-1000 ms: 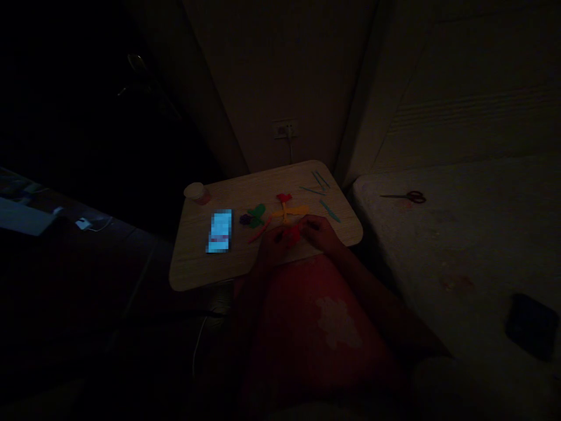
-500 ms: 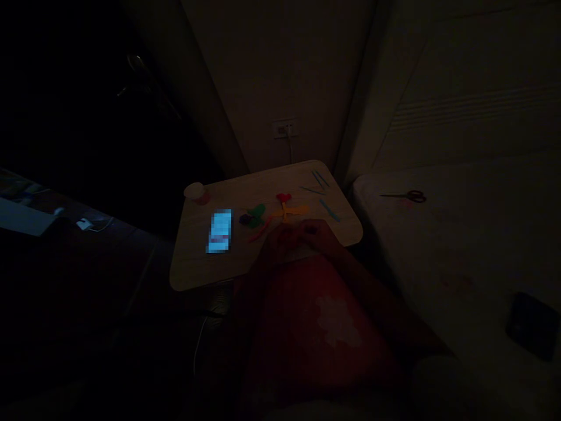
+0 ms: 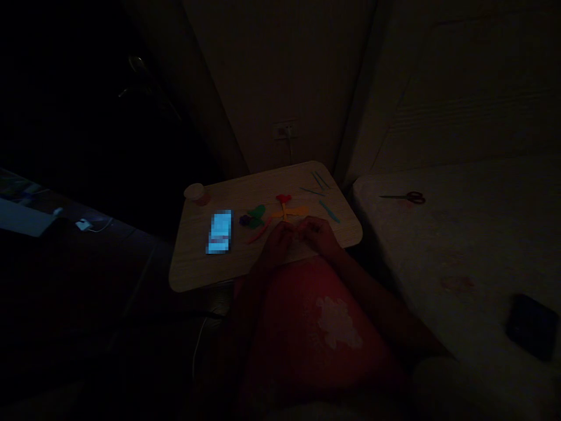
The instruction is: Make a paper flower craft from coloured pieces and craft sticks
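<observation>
dim tabletop (image 3: 193,266), orange-red piece (image 3: 296,230) between left fingers (image 3: 284,231) and right fingers (image 3: 308,225)

No text, label, brand, number or sign is readable. The lit screen of the phone (image 3: 220,232) on the bench (image 3: 193,266) is broken into coarse blocks, so nothing on it can be made out. The pale print on the red cloth (image 3: 298,310) shows no legible letters.

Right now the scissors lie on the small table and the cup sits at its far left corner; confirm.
Wrong on the scissors: the head view shows them on the pale surface right of the small table. The cup does sit at the table's far left corner.
</observation>
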`<state>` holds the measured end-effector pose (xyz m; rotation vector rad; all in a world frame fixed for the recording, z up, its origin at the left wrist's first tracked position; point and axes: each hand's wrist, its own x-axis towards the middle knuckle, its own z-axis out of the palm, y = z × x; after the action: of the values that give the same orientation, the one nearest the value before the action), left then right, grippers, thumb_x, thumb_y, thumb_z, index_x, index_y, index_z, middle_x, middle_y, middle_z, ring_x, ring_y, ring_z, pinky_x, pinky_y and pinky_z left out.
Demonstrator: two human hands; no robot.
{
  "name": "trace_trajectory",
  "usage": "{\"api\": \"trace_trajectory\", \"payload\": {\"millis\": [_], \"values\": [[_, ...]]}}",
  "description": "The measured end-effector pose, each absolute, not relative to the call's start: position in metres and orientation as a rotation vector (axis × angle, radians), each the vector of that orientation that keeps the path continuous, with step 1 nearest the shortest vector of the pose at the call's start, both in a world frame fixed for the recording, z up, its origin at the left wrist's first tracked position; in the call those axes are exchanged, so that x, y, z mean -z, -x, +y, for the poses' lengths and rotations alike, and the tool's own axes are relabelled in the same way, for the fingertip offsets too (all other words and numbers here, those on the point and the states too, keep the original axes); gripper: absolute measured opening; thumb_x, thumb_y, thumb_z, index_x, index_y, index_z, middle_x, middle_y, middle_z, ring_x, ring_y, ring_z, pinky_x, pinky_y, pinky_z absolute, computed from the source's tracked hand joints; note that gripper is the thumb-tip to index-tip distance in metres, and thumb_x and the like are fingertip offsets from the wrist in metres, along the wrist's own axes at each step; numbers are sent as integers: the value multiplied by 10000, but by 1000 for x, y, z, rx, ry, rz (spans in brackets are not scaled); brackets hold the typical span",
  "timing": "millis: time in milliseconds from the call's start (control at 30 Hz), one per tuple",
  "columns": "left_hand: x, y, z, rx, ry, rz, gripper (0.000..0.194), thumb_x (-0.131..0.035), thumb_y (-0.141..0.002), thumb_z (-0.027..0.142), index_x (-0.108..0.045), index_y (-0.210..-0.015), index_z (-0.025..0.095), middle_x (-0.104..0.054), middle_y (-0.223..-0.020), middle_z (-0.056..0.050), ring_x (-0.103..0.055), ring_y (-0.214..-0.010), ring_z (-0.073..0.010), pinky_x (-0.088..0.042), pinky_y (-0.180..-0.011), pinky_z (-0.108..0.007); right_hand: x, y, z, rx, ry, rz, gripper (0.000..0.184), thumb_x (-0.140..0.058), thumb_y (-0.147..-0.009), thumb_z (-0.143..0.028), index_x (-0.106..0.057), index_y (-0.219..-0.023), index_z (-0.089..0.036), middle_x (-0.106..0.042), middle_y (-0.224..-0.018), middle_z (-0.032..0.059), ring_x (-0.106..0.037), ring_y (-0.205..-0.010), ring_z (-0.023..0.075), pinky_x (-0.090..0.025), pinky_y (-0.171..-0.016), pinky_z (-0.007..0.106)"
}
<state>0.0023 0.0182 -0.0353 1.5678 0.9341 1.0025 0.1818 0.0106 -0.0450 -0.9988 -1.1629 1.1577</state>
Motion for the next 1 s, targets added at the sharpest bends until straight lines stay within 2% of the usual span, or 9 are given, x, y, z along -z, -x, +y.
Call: {"api": "trace_trajectory", "payload": {"millis": [100, 200, 300, 400, 567, 733, 833, 900, 1000], "values": [[36, 0, 19, -1030, -1435, 934, 202, -600, -893, 392, -579, -883, 191, -455, -624, 55, -368, -514, -95, -289, -490, -220, 44, -184, 12, -1082, 1026, -855, 304, -711, -809, -486, -589, -722, -221, -531, -545, -45, -443, -471, 105, -344, -472, 238], [36, 0, 19, -1055, -1420, 952, 182, -575, -902, 372, -564, -866, 194, -469, -612, 51, -392, -517, -97, -298, -494, -217, 41, -181, 9, -1121, 1088, -978, 319, -675, -836, -523, -638, -780, -211, -531, -530, -40, -412, -452, 107, -301, -455, 246], [35, -2, 18, -1032, -1568, 976, 120, -554, -897, 303, -583, -869, 190, -552, -682, 22, -485, -611, -119, -388, -580, -231, 38, -178, 5, -1160, 1129, -1126, 344, -604, -889, -528, -658, -797, -201, -528, -505, -38, -393, -436, 111, -283, -454, 256], [33, -2, 15, -978, -1785, 975, 100, -556, -894, 255, -620, -912, 180, -638, -827, -14, -570, -765, -154, -462, -722, -267, 35, -179, 3, -1086, 1168, -1197, 372, -550, -922, -511, -637, -736, -201, -462, -463, -50, -383, -438, 117, -288, -469, 264], [32, 2, 11, -920, -2017, 983, 116, -555, -919, 236, -649, -950, 175, -668, -975, -62, -599, -922, -195, -477, -889, -323, 37, -183, 6, -981, 1220, -1270, 406, -541, -928, -474, -600, -633, -202, -465, -492, -33, -418, -492, 124, -328, -512, 271], [34, 6, 15, -966, -2062, 878, 229, -535, -903, 188, -672, -1087, 182, -653, -1073, -85, -597, -1021, -218, -476, -950, -357, 48, -182, 13, -1017, 1137, -1161, 280, -629, -868, -457, -729, -884, -195, -609, -672, 2, -515, -593, 140, -401, -552, 264], [35, 7, 18, -1021, -1946, 887, 287, -576, -910, 268, -679, -1165, 188, -671, -1043, -83, -615, -967, -214, -505, -899, -350, 53, -182, 15, -1112, 1070, -1097, 325, -634, -861, -478, -732, -999, -200, -667, -751, 20, -562, -617, 145, -451, -577, 269], [35, 6, 18, -1021, -1763, 904, 371, -603, -918, 378, -658, -1227, 181, -699, -980, -80, -641, -846, -199, -531, -793, -332, 54, -182, 15, -1132, 1059, -1103, 320, -649, -853, -475, -733, -993, -200, -691, -772, 31, -587, -635, 149, -479, -605, 276], [38, 6, 14, -935, -1462, 909, 518, -556, -936, 561, -617, -1267, 168, -729, -869, -70, -635, -618, -172, -513, -589, -304, 53, -182, 15, -1127, 1079, -1123, 309, -662, -847, -464, -737, -986, -198, -704, -775, 35, -597, -639, 150, -487, -614, 280]]}}
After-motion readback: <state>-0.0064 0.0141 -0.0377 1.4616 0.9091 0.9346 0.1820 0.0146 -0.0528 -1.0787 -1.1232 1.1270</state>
